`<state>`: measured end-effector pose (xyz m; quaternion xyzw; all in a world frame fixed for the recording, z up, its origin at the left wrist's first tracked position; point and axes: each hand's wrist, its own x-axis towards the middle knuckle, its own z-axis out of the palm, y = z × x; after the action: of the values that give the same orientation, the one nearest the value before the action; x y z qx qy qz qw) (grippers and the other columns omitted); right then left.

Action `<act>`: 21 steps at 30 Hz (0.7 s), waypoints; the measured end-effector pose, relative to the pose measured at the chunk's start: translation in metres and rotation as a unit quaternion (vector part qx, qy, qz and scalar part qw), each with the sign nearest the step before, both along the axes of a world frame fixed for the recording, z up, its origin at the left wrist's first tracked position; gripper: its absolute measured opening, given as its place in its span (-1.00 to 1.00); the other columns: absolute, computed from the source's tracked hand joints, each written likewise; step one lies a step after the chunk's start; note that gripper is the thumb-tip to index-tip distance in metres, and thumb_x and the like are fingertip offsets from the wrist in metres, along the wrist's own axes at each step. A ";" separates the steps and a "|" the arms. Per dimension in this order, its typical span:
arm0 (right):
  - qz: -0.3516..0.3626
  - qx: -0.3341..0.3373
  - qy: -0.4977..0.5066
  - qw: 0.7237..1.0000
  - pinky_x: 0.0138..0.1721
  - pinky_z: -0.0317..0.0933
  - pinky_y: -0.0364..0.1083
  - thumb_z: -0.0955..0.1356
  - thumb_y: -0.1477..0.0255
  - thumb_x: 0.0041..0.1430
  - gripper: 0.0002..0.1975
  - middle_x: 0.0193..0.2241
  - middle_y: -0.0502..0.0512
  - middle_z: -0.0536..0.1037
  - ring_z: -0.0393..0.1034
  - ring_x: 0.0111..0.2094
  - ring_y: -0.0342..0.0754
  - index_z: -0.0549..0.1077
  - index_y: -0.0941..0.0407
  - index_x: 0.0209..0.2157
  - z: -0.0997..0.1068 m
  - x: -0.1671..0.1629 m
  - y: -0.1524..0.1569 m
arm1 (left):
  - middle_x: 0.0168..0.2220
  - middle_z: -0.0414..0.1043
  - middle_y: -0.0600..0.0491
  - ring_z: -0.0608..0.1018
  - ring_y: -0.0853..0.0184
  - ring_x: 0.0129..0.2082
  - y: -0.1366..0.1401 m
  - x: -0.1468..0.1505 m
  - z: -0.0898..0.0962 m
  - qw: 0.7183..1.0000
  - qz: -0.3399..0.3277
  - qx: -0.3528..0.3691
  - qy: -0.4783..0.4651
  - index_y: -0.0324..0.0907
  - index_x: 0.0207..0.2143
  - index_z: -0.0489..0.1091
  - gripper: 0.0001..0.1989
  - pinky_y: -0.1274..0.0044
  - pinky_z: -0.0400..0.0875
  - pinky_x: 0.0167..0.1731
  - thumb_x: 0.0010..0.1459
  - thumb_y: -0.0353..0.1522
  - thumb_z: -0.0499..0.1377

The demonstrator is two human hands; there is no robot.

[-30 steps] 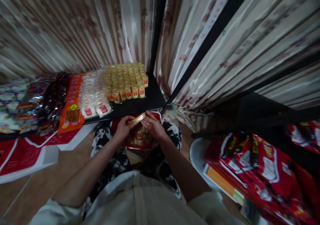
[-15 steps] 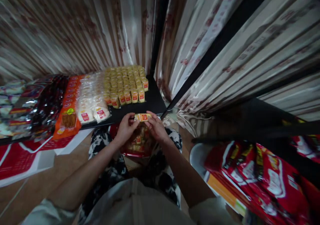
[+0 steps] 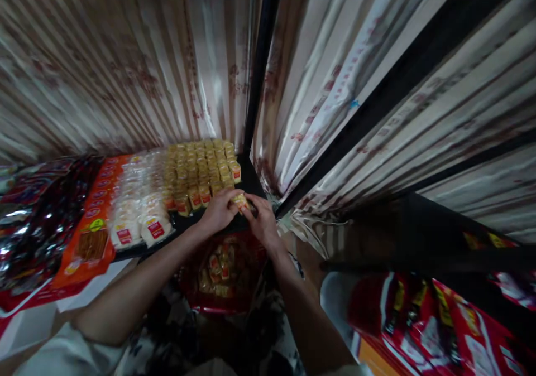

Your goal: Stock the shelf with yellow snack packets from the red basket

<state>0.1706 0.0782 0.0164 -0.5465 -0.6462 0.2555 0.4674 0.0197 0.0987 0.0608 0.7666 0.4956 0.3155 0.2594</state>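
Between my two hands is a small yellow wrapped snack packet (image 3: pixel 240 201) with a red label, held over the front edge of the black shelf (image 3: pixel 249 182). My left hand (image 3: pixel 221 211) grips one end of it, fingers curled. On its other end, my right hand (image 3: pixel 261 217) has thumb and fingers closed; part of the packet is hidden by them. Rows of similar yellow packets (image 3: pixel 201 167) stand on the shelf just beyond. Below my hands, at my lap, a red bag (image 3: pixel 221 309) lies open with several more of these packets (image 3: pixel 220 267) inside.
Left of the yellow rows lie clear packs of white snacks (image 3: pixel 140 208), an orange bag strip (image 3: pixel 90 220) and dark shiny packs (image 3: pixel 54 220). Pleated curtains (image 3: pixel 167 69) and black posts (image 3: pixel 260 69) close in the back. Red bags (image 3: pixel 435 320) are at lower right.
My hands have moved up to the shelf edge with the packet, which is now tilted. The view has shifted, so the shelf goods appear lower and the red bag shows more fully.
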 end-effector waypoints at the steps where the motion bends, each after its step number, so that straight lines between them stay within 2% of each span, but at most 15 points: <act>1: 0.003 -0.006 -0.002 1.000 -0.07 0.24 0.01 0.33 0.36 0.09 -0.64 -0.13 0.13 0.49 0.32 -0.11 0.02 0.43 0.06 -0.04 0.000 0.000 0.007 | -0.12 0.43 -0.02 0.46 0.30 -0.10 0.007 0.002 0.002 1.000 -0.009 0.012 0.010 -0.19 -0.06 0.38 -0.59 0.40 0.36 -0.04 0.01 -0.56 0.04; 4: -0.022 -0.004 -0.019 1.000 -0.22 0.30 -0.05 0.31 0.34 0.11 -0.64 -0.19 0.14 0.52 0.36 -0.21 0.00 0.43 0.10 -0.04 -0.007 0.000 0.031 | -0.06 0.41 -0.03 0.44 0.30 -0.04 0.029 0.007 0.007 0.998 -0.026 0.044 0.036 -0.21 0.00 0.34 -0.55 0.39 0.34 0.01 0.02 -0.57 0.02; 7: -0.076 0.009 -0.018 0.997 -0.20 0.31 -0.04 0.30 0.35 0.10 -0.65 -0.16 0.15 0.51 0.37 -0.18 0.01 0.43 0.11 -0.05 -0.019 -0.001 0.058 | 0.03 0.32 -0.11 0.38 0.26 0.04 0.042 0.007 0.011 0.993 -0.004 0.092 0.079 -0.28 0.05 0.28 -0.52 0.37 0.31 0.07 0.03 -0.56 0.01; 10: -0.113 -0.002 0.017 0.994 -0.19 0.32 -0.03 0.28 0.38 0.10 -0.63 -0.15 0.15 0.52 0.40 -0.19 0.00 0.41 0.14 -0.04 -0.035 -0.002 0.083 | 0.02 0.32 -0.14 0.34 0.18 0.06 0.042 0.004 0.010 0.976 0.028 0.156 0.147 -0.29 -0.04 0.36 -0.60 0.28 0.29 0.09 0.05 -0.55 0.00; 14: -0.102 -0.025 0.015 0.994 -0.10 0.29 0.00 0.29 0.39 0.09 -0.64 -0.18 0.16 0.54 0.42 -0.20 0.01 0.43 0.17 -0.06 -0.050 -0.008 0.107 | 0.00 0.35 -0.12 0.27 0.15 0.13 0.031 -0.001 -0.004 0.956 -0.012 0.219 0.193 -0.26 -0.20 0.43 -0.70 0.26 0.27 0.11 0.06 -0.55 0.01; 19: -0.083 -0.020 -0.020 0.996 0.00 0.23 0.00 0.24 0.43 0.14 -0.63 -0.07 0.20 0.50 0.37 -0.06 0.03 0.41 0.19 -0.01 -0.054 -0.021 0.122 | 0.03 0.32 -0.14 0.20 0.12 0.19 0.031 -0.005 -0.023 0.950 -0.018 0.231 0.210 -0.29 -0.23 0.43 -0.73 0.23 0.26 0.12 0.06 -0.55 -0.01; 21: -0.078 -0.037 -0.044 0.995 -0.04 0.26 0.01 0.21 0.43 0.17 -0.61 -0.11 0.21 0.52 0.40 -0.11 0.04 0.38 0.17 0.03 -0.055 -0.024 0.124 | 0.03 0.33 -0.15 0.18 0.12 0.20 0.035 -0.006 -0.027 0.947 -0.017 0.238 0.215 -0.30 -0.24 0.43 -0.74 0.23 0.26 0.12 0.08 -0.53 -0.01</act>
<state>0.1465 0.2024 -0.0383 -0.6225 -0.6121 0.2174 0.4365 0.0139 0.1337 0.0336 0.8638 0.4372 0.2476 -0.0375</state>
